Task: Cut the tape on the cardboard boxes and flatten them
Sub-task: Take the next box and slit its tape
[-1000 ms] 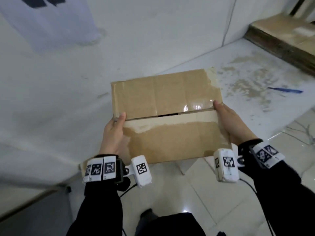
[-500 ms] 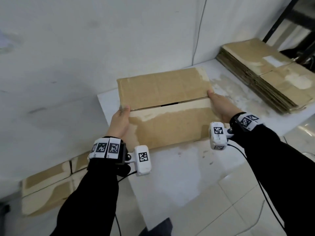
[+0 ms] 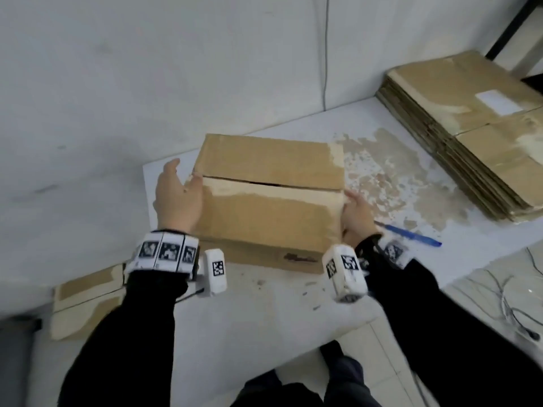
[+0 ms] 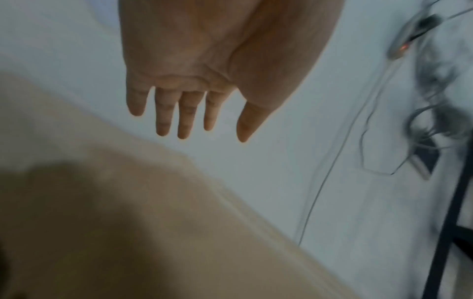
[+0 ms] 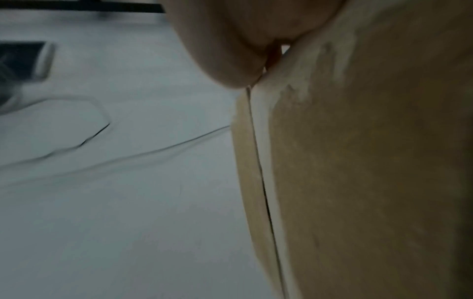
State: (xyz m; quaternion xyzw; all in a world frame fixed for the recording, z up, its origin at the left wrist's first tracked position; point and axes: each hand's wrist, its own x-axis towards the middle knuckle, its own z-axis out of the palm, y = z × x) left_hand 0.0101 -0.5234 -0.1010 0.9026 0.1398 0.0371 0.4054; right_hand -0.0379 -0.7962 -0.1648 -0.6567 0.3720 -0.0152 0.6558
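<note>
A closed brown cardboard box (image 3: 270, 201) stands on the white table (image 3: 264, 312), its top seam showing a narrow dark gap. My left hand (image 3: 176, 195) hovers at the box's left end; in the left wrist view its fingers (image 4: 184, 113) are spread straight above the box (image 4: 128, 222) and hold nothing. My right hand (image 3: 357, 214) holds the right end, thumb on the top edge by the seam, its fingers hidden behind the box. In the right wrist view the thumb (image 5: 230, 50) presses the box (image 5: 371, 161) at the seam. A blue cutter (image 3: 411, 235) lies just right of that hand.
A stack of flattened cardboard (image 3: 470, 136) lies at the table's back right. More cardboard (image 3: 85, 295) leans on the floor at the left. Cables (image 3: 517, 301) trail on the floor at the right. The wall stands close behind the box.
The box, carried between both hands, has come down onto the table. My left hand has let go of its left end and spread its fingers. The right hand stays on the right end.
</note>
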